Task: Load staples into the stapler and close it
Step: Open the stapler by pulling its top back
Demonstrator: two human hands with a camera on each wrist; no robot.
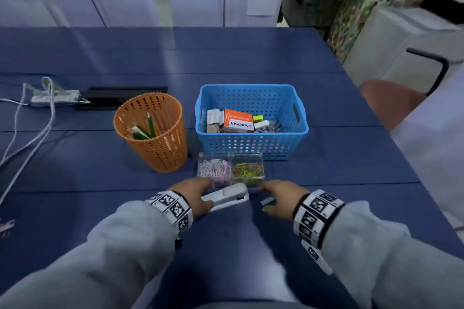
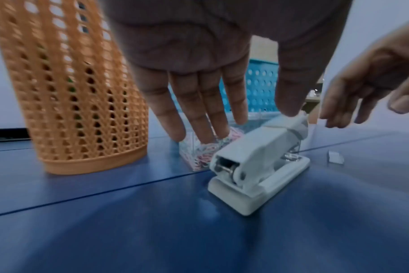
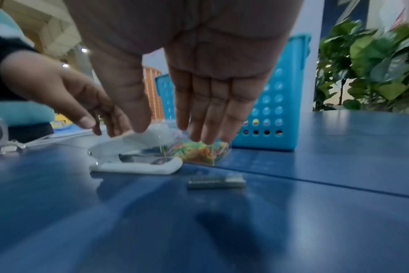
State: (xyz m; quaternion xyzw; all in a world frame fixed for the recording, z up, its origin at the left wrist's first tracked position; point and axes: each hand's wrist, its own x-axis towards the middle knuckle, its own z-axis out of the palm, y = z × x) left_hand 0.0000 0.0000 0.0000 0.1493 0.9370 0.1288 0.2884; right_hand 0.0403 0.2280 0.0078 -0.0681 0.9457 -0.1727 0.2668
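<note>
A white stapler (image 1: 226, 197) lies on the blue table near the front, its top arm down over the base (image 2: 257, 195). My left hand (image 1: 198, 192) hovers over its rear end with straight, spread fingers (image 2: 199, 118), and the thumb tip comes close to the top arm. My right hand (image 1: 273, 193) is just right of the stapler, fingers (image 3: 210, 114) straight and pointing down, holding nothing. A short strip of staples (image 3: 216, 182) lies loose on the table under the right hand, also seen as the staple strip (image 1: 267, 201) in the head view.
Right behind the stapler stand two clear boxes, one of pastel paper clips (image 1: 214, 168) and one of coloured bands (image 1: 247, 169). Behind them are a blue basket (image 1: 251, 88) with small boxes and an orange pencil cup (image 1: 155, 133). White cables (image 1: 37, 133) lie at far left.
</note>
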